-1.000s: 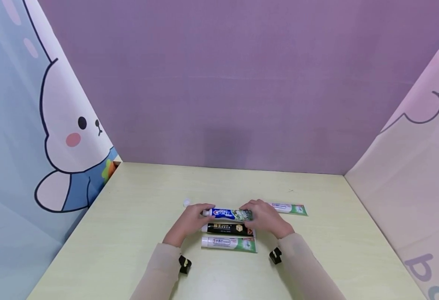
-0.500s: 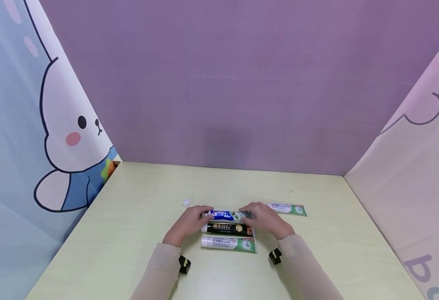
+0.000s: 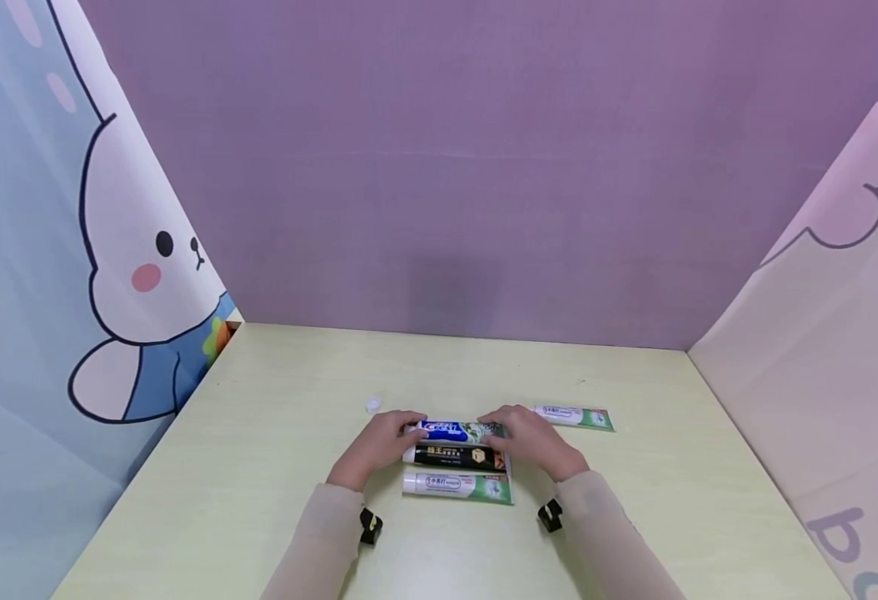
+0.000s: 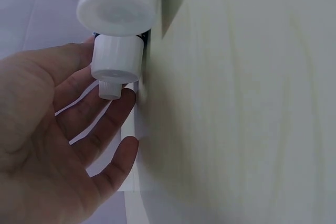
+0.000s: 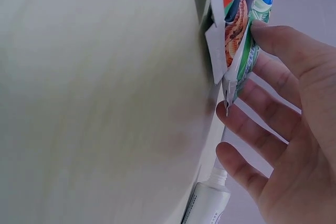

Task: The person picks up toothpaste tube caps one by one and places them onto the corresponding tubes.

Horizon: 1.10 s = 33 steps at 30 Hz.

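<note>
Between my hands on the table lies a blue-and-green toothpaste tube (image 3: 450, 432), the farthest of three tubes set in a row. My left hand (image 3: 379, 446) grips its nozzle end, with a small white tip (image 4: 109, 91) showing in the left wrist view. My right hand (image 3: 532, 440) pinches its flat green end (image 5: 249, 51) between thumb and fingers. Just nearer lies a black toothpaste tube (image 3: 450, 457), then a white-and-green toothpaste tube (image 3: 457, 487). Both have their white caps to the left.
Another white-and-green toothpaste tube (image 3: 576, 417) lies to the right behind my right hand; its bare nozzle (image 5: 219, 176) shows in the right wrist view. A small white cap (image 3: 373, 405) sits behind my left hand. A purple wall (image 3: 439, 208) stands behind the table.
Both hands have lowered the blue-and-green tube slightly toward me, up against the black tube, during the first half second. Since then hands and tubes have stayed nearly still.
</note>
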Each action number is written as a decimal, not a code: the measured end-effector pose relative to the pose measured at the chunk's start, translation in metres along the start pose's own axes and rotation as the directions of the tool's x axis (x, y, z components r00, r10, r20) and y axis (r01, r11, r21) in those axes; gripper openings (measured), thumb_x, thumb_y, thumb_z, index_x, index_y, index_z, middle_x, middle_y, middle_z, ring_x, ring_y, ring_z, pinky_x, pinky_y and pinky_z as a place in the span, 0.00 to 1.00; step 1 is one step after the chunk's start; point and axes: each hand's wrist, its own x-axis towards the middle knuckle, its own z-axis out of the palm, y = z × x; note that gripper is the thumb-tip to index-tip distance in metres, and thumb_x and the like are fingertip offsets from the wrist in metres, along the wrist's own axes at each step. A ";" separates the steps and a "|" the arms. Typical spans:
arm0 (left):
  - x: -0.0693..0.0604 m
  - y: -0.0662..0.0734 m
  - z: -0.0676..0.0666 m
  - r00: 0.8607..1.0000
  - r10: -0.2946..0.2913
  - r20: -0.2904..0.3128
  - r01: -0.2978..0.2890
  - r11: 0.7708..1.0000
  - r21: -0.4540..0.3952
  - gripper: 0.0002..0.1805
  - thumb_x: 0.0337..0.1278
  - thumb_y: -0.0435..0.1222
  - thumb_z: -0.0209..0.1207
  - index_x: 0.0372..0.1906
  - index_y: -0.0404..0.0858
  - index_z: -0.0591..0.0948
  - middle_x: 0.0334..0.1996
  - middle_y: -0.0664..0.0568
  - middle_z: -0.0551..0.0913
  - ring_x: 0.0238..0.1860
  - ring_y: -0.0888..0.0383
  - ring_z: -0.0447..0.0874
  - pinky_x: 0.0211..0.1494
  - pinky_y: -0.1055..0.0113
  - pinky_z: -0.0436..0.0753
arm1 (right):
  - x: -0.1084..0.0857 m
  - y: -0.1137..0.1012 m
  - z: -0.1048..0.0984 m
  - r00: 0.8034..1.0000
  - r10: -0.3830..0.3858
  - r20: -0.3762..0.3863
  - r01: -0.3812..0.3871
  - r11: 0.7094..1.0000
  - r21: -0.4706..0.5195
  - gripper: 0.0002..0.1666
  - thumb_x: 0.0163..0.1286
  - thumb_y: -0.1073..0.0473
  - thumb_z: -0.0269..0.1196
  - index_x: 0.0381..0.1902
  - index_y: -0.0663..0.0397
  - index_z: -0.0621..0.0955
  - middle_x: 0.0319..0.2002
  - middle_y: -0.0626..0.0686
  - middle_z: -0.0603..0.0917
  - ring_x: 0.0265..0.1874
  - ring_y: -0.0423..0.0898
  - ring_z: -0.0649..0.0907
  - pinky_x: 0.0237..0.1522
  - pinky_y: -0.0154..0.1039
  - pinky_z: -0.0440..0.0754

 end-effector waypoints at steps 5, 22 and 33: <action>0.001 0.000 -0.001 1.000 0.005 0.013 -0.005 1.000 0.016 0.20 0.70 0.41 0.60 0.62 0.36 0.81 0.58 0.41 0.81 0.61 0.42 0.77 0.64 0.46 0.74 | 0.000 -0.001 -0.002 1.000 0.005 0.001 -0.005 1.000 -0.003 0.21 0.70 0.50 0.67 0.58 0.50 0.84 0.54 0.51 0.85 0.55 0.50 0.81 0.58 0.50 0.78; -0.005 0.008 -0.005 1.000 0.024 -0.005 -0.023 0.999 0.038 0.22 0.71 0.40 0.59 0.64 0.37 0.78 0.61 0.42 0.79 0.63 0.42 0.75 0.66 0.46 0.71 | -0.008 0.000 -0.018 0.991 -0.098 -0.090 0.094 0.995 -0.041 0.23 0.68 0.54 0.69 0.58 0.56 0.83 0.55 0.55 0.84 0.57 0.56 0.80 0.61 0.58 0.74; -0.013 0.011 -0.018 0.998 0.017 -0.067 -0.016 1.000 0.010 0.20 0.71 0.40 0.59 0.64 0.43 0.79 0.62 0.47 0.78 0.59 0.45 0.77 0.62 0.46 0.75 | -0.021 0.027 -0.036 0.981 -0.053 -0.185 0.039 0.996 -0.082 0.20 0.68 0.59 0.69 0.56 0.57 0.83 0.54 0.57 0.84 0.55 0.60 0.79 0.58 0.59 0.75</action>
